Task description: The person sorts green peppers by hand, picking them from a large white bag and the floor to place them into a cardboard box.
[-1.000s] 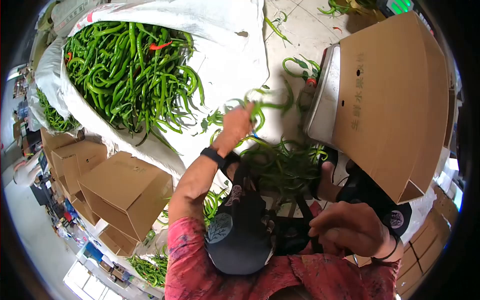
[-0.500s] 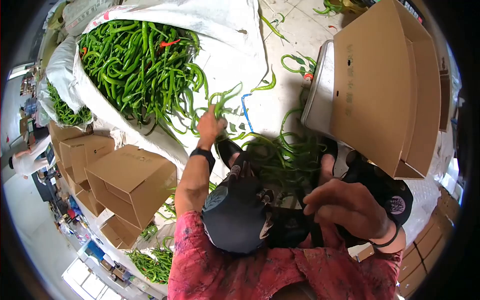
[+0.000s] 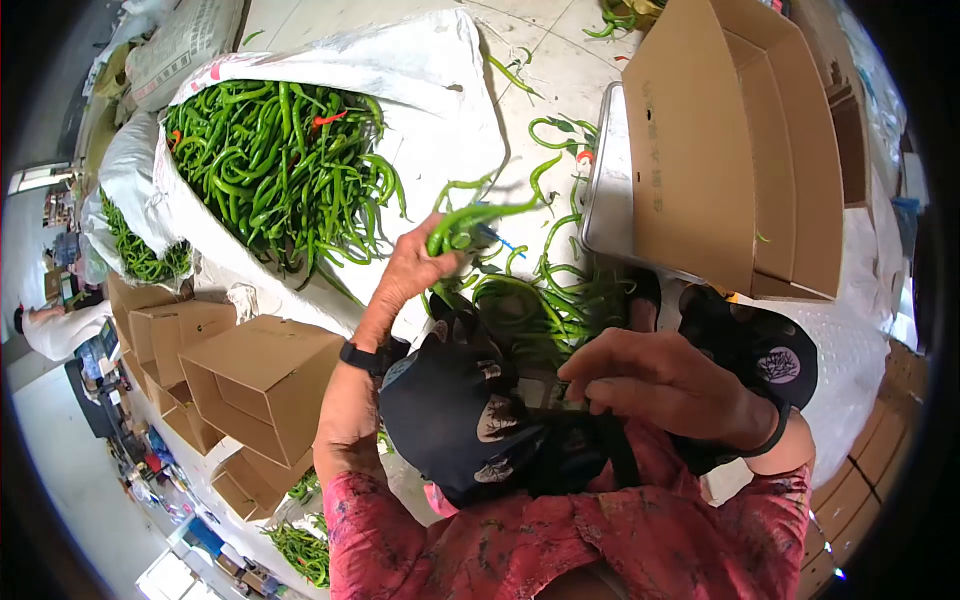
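Observation:
Several long green peppers (image 3: 480,217) are held in my left hand (image 3: 418,262), over the right edge of the white sack (image 3: 430,135). A large heap of green peppers (image 3: 265,165), with a few red ones, spills from that sack at the upper left. My right hand (image 3: 670,385) hangs above my lap on the right, its fingers bent and close together, with nothing visible in them. Loose green peppers (image 3: 545,310) lie on the floor between my knees. A blue strip (image 3: 498,240) shows partly behind the held peppers.
A large open cardboard box (image 3: 700,150) stands at the right on a metal tray (image 3: 607,180). More open boxes (image 3: 265,355) are at the left. Another pepper sack (image 3: 140,245) lies beyond them, and a person (image 3: 65,330) is at the far left edge.
My left hand has closed on several peppers and lifted them slightly. My right hand has shifted a little left and up. The view has tilted, moving the large box up and left.

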Available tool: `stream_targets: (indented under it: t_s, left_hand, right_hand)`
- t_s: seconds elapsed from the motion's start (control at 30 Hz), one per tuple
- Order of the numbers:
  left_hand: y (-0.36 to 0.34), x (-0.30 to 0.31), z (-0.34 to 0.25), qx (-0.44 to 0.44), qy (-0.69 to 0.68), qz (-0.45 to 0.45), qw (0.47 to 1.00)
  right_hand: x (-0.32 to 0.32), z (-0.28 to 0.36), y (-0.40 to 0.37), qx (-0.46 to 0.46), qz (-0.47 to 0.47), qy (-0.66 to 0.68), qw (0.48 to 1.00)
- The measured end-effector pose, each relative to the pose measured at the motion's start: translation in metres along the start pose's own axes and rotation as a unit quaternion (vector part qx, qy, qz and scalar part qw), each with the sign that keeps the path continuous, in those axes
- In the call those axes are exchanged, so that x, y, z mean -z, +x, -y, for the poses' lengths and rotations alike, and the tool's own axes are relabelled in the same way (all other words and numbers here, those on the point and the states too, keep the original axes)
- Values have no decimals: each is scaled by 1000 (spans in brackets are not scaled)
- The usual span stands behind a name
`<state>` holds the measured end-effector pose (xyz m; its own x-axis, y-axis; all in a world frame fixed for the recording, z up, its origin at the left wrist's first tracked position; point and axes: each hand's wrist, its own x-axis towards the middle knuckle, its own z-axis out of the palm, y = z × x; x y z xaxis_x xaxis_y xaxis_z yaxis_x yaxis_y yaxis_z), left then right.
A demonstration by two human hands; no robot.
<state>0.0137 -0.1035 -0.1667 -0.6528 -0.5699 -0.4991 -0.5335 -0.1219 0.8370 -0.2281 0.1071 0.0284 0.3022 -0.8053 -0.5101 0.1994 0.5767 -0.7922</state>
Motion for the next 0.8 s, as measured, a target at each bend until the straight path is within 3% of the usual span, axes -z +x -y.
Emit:
stream_targets:
  t_s: [0.1, 0.17, 0.33, 0.43, 0.6, 0.63, 0.77, 0.8]
  left_hand:
    - [-1, 22, -54, -35, 39, -58, 997]
    - [-4, 33, -79, -35, -104, -107, 988]
    - [-31, 42, -144, -123, -309, -16, 943]
    - [-51, 44, -169, -135, -375, 115, 910]
    - [-107, 17, -216, -108, -417, 102, 896]
    - [-116, 14, -218, -106, -388, 97, 911]
    - [-143, -24, -213, -124, -448, 120, 877]
    - [-149, -36, -210, -119, -441, 89, 885]
  right_hand:
    - [5, -9, 1, 19, -9, 22, 1000]
    - [9, -12, 0, 15, -27, 34, 999]
    - [16, -3, -3, 44, -51, -22, 998]
    - [22, -9, 2, 96, -59, -37, 993]
    - [12, 10, -8, 162, -96, -60, 980]
    - [6, 12, -10, 186, -96, -62, 976]
    - [-29, 25, -14, 232, -129, -3, 964]
    - [-32, 24, -14, 237, -118, 22, 964]
